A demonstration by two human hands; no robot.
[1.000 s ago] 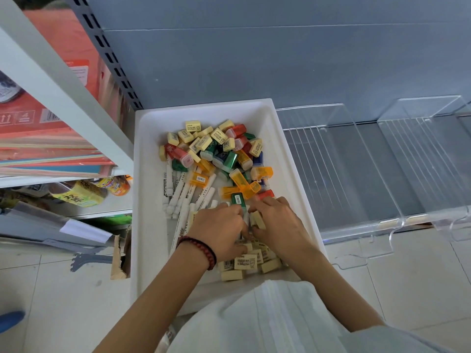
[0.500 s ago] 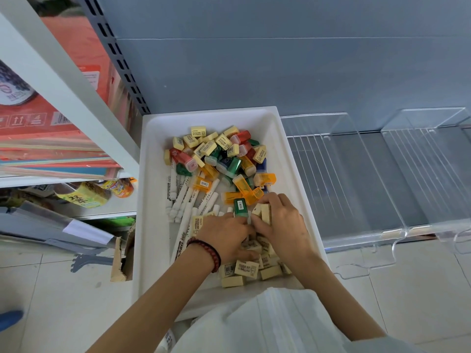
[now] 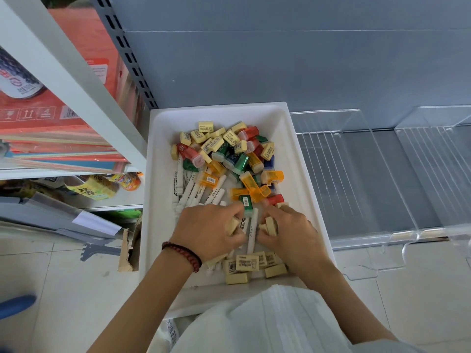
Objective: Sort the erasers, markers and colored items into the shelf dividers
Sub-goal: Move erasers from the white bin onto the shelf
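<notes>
A white bin (image 3: 158, 189) holds a mixed pile. Cream erasers (image 3: 246, 263) lie along its near edge and several more sit at the far end. White markers (image 3: 191, 189) lie on the left side. Red, green, orange and blue colored items (image 3: 251, 186) fill the middle and far right. My left hand (image 3: 207, 231), with a red bead bracelet on the wrist, curls its fingers round cream erasers near the bin's middle. My right hand (image 3: 289, 236) grips cream erasers just to the right. One white marker (image 3: 252, 230) lies between the hands.
Clear acrylic shelf dividers (image 3: 362, 174) stand to the right of the bin on a grey shelf against a blue-grey wall. A white shelf unit (image 3: 66, 80) with red boxes, paper stacks and packets stands at left. Tiled floor lies below.
Both hands stay in the near half of the bin, gathering erasers. The right hand's fingers have closed further round cream erasers, and the left hand has shifted slightly left. The camera tilted a little.
</notes>
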